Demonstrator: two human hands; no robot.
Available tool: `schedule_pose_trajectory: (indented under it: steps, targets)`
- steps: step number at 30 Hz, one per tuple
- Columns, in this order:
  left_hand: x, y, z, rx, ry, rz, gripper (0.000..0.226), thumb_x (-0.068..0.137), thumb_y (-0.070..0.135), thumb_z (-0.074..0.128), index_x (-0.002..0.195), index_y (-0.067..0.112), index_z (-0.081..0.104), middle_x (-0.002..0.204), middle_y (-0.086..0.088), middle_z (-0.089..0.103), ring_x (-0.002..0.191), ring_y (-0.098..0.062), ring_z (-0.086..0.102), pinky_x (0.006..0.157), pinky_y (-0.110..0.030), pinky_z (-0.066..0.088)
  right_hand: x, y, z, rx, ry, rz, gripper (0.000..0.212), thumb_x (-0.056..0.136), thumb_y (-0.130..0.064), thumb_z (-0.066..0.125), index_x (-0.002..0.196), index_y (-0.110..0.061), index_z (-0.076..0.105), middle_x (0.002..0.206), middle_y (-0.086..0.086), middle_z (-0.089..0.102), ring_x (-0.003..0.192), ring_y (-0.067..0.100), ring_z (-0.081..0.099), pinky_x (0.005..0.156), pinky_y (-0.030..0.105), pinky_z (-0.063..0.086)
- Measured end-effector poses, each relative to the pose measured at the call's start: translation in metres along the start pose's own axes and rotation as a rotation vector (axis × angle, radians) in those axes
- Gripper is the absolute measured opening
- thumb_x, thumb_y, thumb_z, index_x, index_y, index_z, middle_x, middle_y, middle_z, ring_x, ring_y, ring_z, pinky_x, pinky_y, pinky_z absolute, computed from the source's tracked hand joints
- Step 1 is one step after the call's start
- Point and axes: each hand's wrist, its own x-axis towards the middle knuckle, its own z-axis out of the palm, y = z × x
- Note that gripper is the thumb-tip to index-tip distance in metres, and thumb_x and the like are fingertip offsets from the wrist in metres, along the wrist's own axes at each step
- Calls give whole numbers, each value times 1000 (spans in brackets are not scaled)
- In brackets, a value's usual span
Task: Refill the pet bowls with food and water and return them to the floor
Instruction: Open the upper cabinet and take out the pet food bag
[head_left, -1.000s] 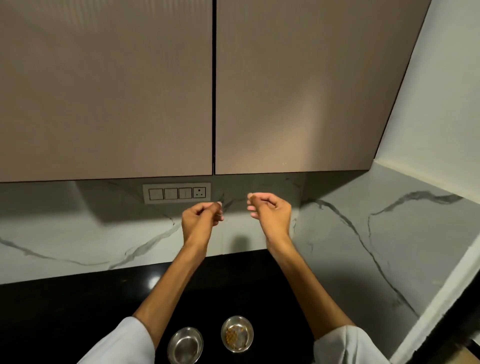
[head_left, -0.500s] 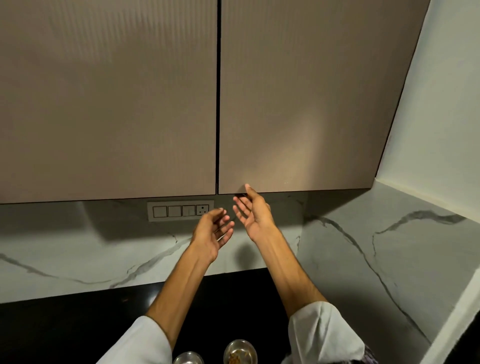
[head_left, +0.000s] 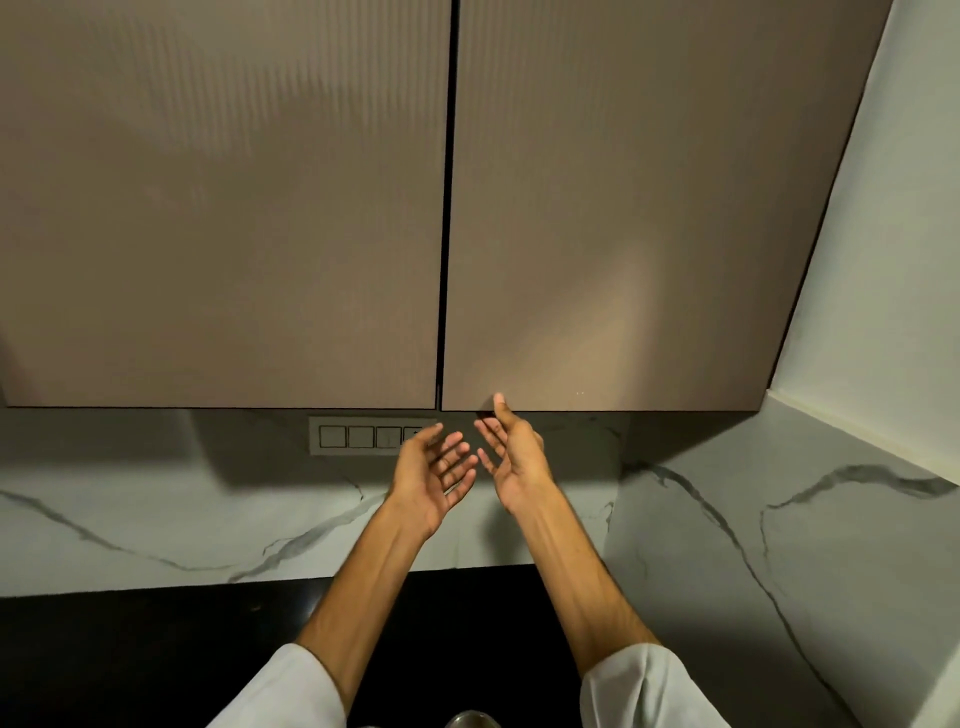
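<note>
Left hand (head_left: 434, 475): raised in front of the backsplash, palm turned up and toward the right, fingers spread and relaxed, holding nothing; its fingertips lie just below the left door's lower edge and partly cover the right end of the switch plate.
Left door (head_left: 223, 208): tan, closed, flush with its neighbour along a thin dark vertical gap.
Switch plate (head_left: 358, 436): pale, set in the backsplash just under the left door, with square switches in a row.
Backsplash (head_left: 130, 509): white marble with grey veins, running along the back and turning the corner on the right.
Bench (head_left: 130, 660): black, glossy, below the backsplash, crossed by both forearms.
Sleeves (head_left: 291, 691): white, pushed up near the elbows, at the bottom edge.
Bowl (head_left: 472, 720): metal, only a sliver of rim shows at the bottom edge between the forearms, on the bench; contents cannot be told.
Right hand (head_left: 511, 457): palm facing left, fingers straight and released; the uppermost fingertip touches the bottom edge of the right door near its left corner.
Right door (head_left: 649, 208): tan, closed.
Wall (head_left: 893, 234): plain white, at far right.
</note>
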Motion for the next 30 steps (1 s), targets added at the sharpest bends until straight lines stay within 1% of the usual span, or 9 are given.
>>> schedule_pose_trajectory:
  steps: [5, 8, 10, 13, 15, 19, 22, 26, 30]
  targets:
    - [-6, -2, 3, -60, -47, 5, 38, 96, 39, 56, 111, 7, 70, 93, -9, 72, 85, -25, 68, 76, -36, 56, 1, 1, -7, -1, -12, -23, 19, 97, -33, 71, 105, -16, 71, 113, 6, 74, 111, 17, 67, 99, 40, 46]
    - [-12, -1, 0, -72, -80, -25, 47, 96, 45, 54, 115, 5, 68, 92, -11, 74, 87, -27, 69, 75, -37, 56, -3, 5, -10, 6, -18, -31, 25, 96, -33, 71, 111, -13, 71, 107, 6, 73, 110, 21, 66, 103, 43, 47]
    - [-17, 4, -2, -70, -131, -72, 55, 94, 51, 54, 116, 2, 68, 93, -13, 75, 89, -28, 69, 72, -36, 58, -8, 8, -10, -1, -12, -37, 25, 97, -35, 70, 108, -13, 71, 103, 5, 73, 106, 21, 65, 98, 42, 47]
    - [-25, 12, 1, -30, -249, -138, 70, 91, 62, 53, 118, -1, 69, 106, -16, 75, 87, -29, 72, 63, -32, 60, -15, 8, -11, 5, 4, -57, 21, 97, -35, 70, 101, -14, 72, 94, 3, 72, 96, 19, 63, 88, 38, 47]
    - [-31, 15, 4, 0, -309, -168, 74, 90, 64, 53, 119, -2, 69, 112, -17, 74, 85, -29, 73, 61, -31, 61, -24, 8, -10, 9, 27, -64, 21, 97, -35, 70, 99, -15, 73, 92, 3, 72, 92, 19, 63, 85, 37, 49]
    - [-41, 16, 4, 25, -365, -236, 72, 90, 61, 56, 120, -4, 68, 107, -15, 74, 79, -26, 72, 58, -29, 60, -47, 11, -9, 28, 98, -78, 22, 96, -36, 70, 97, -15, 70, 85, 1, 71, 79, 15, 63, 72, 32, 51]
    - [-52, 13, 2, 28, -409, -285, 67, 90, 58, 57, 115, -2, 69, 101, -13, 74, 77, -24, 70, 56, -28, 59, -62, 12, -11, 39, 135, -99, 27, 94, -41, 72, 97, -14, 69, 78, -1, 71, 76, 14, 63, 69, 31, 51]
    - [-70, 6, -1, 4, -479, -349, 60, 88, 53, 59, 111, -2, 70, 97, -12, 73, 74, -24, 71, 56, -27, 59, -89, 11, -16, 46, 156, -109, 28, 97, -42, 68, 84, -17, 66, 64, -6, 68, 60, 9, 58, 61, 26, 48]
    - [-90, -6, 1, -7, -544, -412, 57, 81, 48, 64, 109, -2, 71, 97, -12, 73, 73, -25, 71, 56, -26, 58, -113, 10, -28, 36, 198, -129, 31, 95, -46, 70, 82, -18, 65, 63, -6, 64, 61, 11, 54, 62, 25, 47]
